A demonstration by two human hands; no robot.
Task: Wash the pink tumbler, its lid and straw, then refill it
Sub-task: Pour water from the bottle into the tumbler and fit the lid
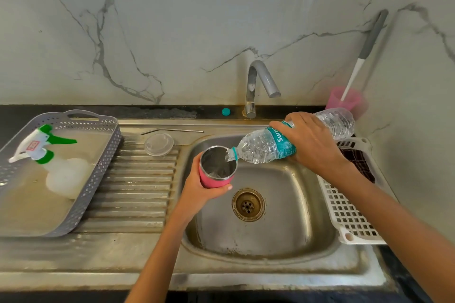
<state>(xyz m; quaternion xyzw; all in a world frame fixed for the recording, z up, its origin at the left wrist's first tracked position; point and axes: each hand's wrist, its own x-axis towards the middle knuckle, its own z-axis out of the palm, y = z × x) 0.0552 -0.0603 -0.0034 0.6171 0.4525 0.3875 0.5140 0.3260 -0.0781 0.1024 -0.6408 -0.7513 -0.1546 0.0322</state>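
Marble wall [172, 32] stands beyond both grips; steel sink [283, 216] lies beneath them, set in a black bench [172, 112]; ribbed drainboard [138, 179] extends left of the left grip.

Grey tray [81, 206] rests on the drainboard, well left of the left grip; a spray bottle [44, 152] lies on its side inside it.

White basket [344, 211] sits at the basin's edge, right of the right grip and partly under that forearm; a dark item in it cannot be identified.

Tap [256, 81] rises beyond and between the two grips.

Right grip [310, 142]: fingers curled over the middle of a clear water bottle [263, 147]; bottle held tilted, neck down and to the left, mouth at the tumbler's rim; water shows at the mouth.

Left grip [197, 194]: fingers and thumb wrapped round the pink tumbler [211, 181]; tumbler held upright over the basin, lid off, steel interior in view; drain [248, 205] lies just right of this grip, on the basin floor.

Brush [369, 39] stands in a pink cup [344, 98] beyond the right grip, handle leaning on the wall.

Clear lid [159, 144] lies flat on the drainboard, beyond and left of the left grip; steel straw [172, 131] lies just beyond the lid; teal cap [226, 111] sits on the bench, beyond the left grip, beside the tap base.
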